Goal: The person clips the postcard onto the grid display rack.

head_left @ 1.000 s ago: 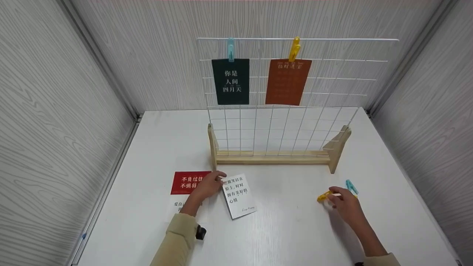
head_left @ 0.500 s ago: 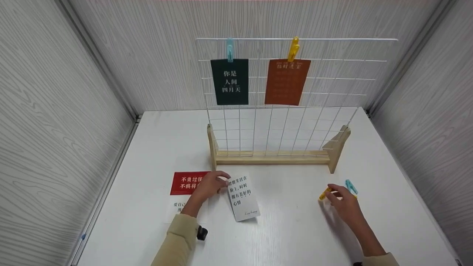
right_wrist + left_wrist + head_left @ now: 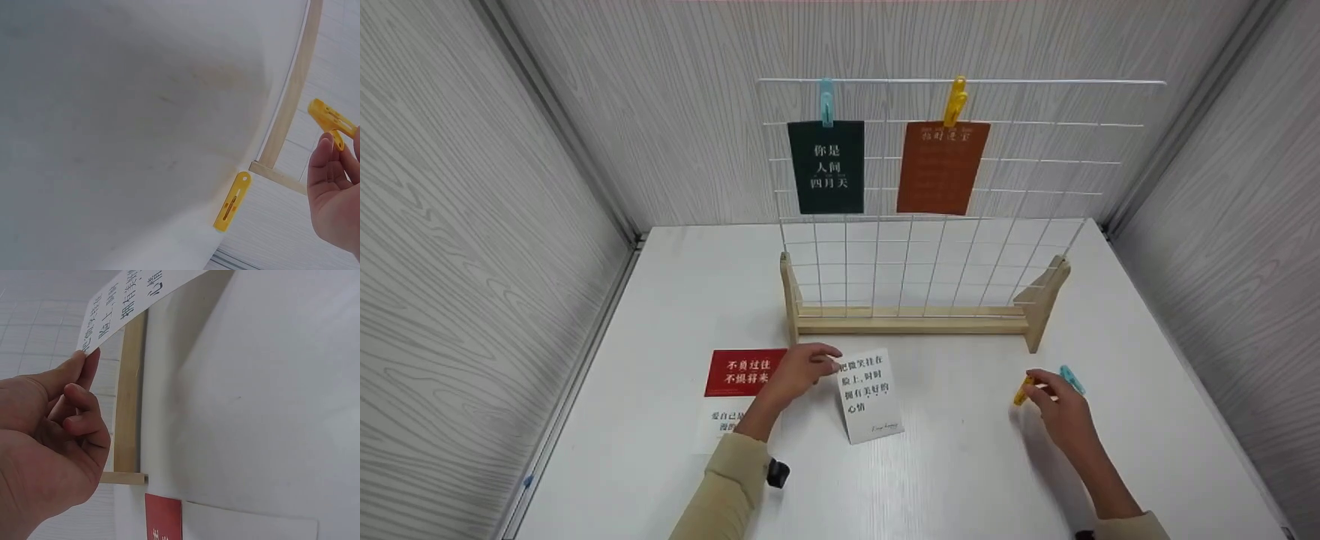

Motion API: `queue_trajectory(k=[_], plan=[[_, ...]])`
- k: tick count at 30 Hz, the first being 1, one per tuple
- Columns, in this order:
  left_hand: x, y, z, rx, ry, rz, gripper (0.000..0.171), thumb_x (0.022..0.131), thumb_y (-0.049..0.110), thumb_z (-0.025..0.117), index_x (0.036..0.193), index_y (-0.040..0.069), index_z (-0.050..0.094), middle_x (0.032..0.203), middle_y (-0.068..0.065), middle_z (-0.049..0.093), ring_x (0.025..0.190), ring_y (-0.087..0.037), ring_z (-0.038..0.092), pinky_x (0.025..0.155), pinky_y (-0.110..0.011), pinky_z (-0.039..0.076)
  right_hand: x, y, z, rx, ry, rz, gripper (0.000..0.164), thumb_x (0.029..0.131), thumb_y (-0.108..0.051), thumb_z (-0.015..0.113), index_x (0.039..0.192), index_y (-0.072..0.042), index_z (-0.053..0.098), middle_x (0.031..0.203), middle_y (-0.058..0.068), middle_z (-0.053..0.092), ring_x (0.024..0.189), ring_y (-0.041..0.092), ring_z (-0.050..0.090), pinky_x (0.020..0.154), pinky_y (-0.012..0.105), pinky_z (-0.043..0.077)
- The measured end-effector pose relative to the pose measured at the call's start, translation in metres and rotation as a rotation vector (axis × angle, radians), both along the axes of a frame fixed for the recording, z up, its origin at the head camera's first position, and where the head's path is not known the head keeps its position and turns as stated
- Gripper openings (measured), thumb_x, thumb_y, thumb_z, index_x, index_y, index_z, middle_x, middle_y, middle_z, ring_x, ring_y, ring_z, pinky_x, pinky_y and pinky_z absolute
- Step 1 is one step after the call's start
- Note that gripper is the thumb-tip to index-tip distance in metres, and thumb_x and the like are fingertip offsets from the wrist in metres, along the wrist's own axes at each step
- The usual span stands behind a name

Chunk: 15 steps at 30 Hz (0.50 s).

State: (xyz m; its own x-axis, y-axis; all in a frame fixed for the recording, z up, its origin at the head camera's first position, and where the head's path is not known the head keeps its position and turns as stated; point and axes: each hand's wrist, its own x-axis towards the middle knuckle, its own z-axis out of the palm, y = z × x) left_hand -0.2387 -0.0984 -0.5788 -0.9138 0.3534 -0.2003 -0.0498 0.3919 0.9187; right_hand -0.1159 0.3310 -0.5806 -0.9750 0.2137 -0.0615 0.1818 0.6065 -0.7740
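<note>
My left hand pinches the upper left corner of a white card with dark lettering. In the left wrist view, thumb and finger meet at the card's corner, and the card slants up off the table. My right hand pinches a yellow clothespin above the table. Beneath the right hand lies a second yellow clothespin, seen in the right wrist view. A light blue clothespin rests just behind that hand. Left of the left hand lie a red card and another white card, both partly covered by the arm.
A white wire grid stands upright in a wooden base at the back of the table. From its top hang a dark green card on a blue clothespin and an orange card on a yellow clothespin.
My left hand has carried the white card to the right, lifting and turning it more upright. The yellow clothespin in my right hand has swung steeper as that hand shifted slightly.
</note>
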Motion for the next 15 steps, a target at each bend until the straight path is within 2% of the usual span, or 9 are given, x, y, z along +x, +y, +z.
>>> queue_trajectory(k=[6, 11, 15], plan=[[-0.001, 0.006, 0.002, 0.038, -0.018, -0.015, 0.026, 0.093, 0.023, 0.072, 0.115, 0.010, 0.074, 0.101, -0.003, 0.073, 0.092, -0.035, 0.064, 0.077, -0.044, 0.051, -0.001, -0.001, 0.001, -0.008, -0.007, -0.026, 0.048, 0.104, -0.038, 0.054, 0.142, -0.008, 0.054, 0.129, 0.015, 0.063, 0.104, 0.023, 0.063, 0.072, 0.022, 0.050], [0.000, 0.012, 0.003, 0.064, -0.020, 0.001, 0.020, 0.092, 0.023, 0.073, 0.108, 0.010, 0.076, 0.095, -0.002, 0.072, 0.079, -0.027, 0.059, 0.074, -0.043, 0.050, -0.003, 0.000, 0.002, -0.024, -0.012, -0.029, 0.052, 0.104, -0.038, 0.054, 0.146, -0.008, 0.051, 0.129, 0.016, 0.063, 0.099, 0.019, 0.062, 0.076, 0.026, 0.052], [0.000, 0.016, 0.004, 0.087, -0.029, 0.014, 0.018, 0.092, 0.023, 0.073, 0.104, 0.010, 0.076, 0.093, -0.002, 0.072, 0.072, -0.017, 0.055, 0.069, -0.035, 0.047, -0.003, 0.000, 0.002, -0.019, -0.011, -0.028, 0.053, 0.104, -0.039, 0.054, 0.146, -0.006, 0.051, 0.130, 0.016, 0.062, 0.100, 0.018, 0.063, 0.076, 0.024, 0.051]])
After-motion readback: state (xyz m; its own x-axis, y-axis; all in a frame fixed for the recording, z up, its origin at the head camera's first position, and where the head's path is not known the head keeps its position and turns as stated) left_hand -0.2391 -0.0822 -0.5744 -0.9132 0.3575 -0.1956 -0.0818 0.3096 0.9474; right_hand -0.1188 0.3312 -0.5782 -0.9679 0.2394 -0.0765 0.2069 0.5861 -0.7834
